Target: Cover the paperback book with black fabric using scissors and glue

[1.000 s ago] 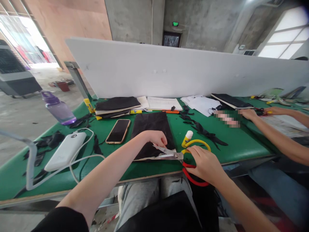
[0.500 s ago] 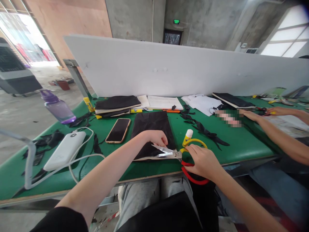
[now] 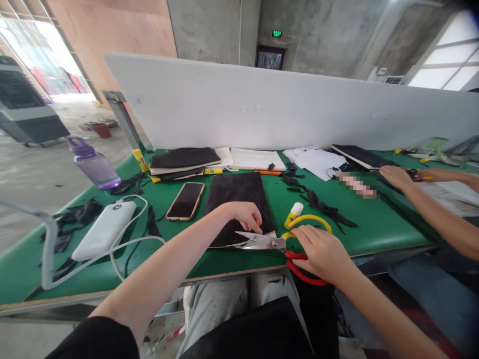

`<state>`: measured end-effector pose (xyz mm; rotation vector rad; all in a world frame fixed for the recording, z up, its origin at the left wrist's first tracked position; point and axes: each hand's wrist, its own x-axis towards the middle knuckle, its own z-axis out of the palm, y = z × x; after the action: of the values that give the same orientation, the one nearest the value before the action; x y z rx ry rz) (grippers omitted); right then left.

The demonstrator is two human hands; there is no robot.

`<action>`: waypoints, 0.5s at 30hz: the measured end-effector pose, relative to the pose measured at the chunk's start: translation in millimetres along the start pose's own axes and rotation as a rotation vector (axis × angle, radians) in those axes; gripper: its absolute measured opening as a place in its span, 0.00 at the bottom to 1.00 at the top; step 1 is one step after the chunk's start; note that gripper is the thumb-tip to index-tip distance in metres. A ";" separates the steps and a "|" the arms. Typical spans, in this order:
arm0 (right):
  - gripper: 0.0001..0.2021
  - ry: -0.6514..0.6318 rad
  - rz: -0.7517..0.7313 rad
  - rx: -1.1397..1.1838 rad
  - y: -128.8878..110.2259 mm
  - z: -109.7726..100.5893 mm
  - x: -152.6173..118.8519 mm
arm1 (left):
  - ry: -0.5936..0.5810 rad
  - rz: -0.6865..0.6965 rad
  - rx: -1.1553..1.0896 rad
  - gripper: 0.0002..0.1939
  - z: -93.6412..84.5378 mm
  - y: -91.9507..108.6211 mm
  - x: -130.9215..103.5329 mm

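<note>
A black sheet [image 3: 235, 187] with a pale lower edge lies flat near the front of the green table. My left hand [image 3: 247, 216] rests on its right part, fingers curled in and pressed together; whatever they pinch is too small to make out. My right hand [image 3: 318, 251] grips the scissors [image 3: 279, 243] by their yellow and red handles. Their blades point left along the sheet's lower edge, slightly apart, just below my left fingers. A yellow glue stick [image 3: 293, 215] with a white cap stands tilted behind the handles.
The green table [image 3: 359, 234] holds a phone [image 3: 185, 201], a white power bank [image 3: 105, 230] with a cable, a purple bottle [image 3: 93, 164], black scraps [image 3: 322, 203] and black-covered books [image 3: 185, 158]. A white panel [image 3: 239, 109] rises behind. Another person's hands [image 3: 396, 178] work at the right.
The scissor blades have come closer together, and my right hand has shifted slightly right. The other person's near hand has moved a little. The view has shifted slightly.
</note>
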<state>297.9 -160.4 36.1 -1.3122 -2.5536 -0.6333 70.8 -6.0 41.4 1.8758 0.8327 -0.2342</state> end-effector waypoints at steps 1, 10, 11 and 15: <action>0.23 0.004 -0.004 -0.006 0.9 -3.9 -1.2 | 0.011 0.010 -0.008 0.15 0.2 0.8 -1.0; 0.21 0.024 0.018 -0.063 14.1 -21.0 -16.7 | 0.123 0.072 0.235 0.13 13.3 20.8 -17.6; 0.21 0.022 0.010 -0.077 14.0 -21.0 -17.5 | 0.157 0.070 0.296 0.12 16.7 25.7 -20.9; 0.19 0.028 -0.046 -0.106 9.0 -21.1 -18.8 | 0.345 0.037 0.549 0.12 32.8 47.6 -34.6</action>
<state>315.8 -179.0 50.5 -1.2704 -2.5656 -0.8001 82.3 -60.8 78.8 2.4911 1.0370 -0.1216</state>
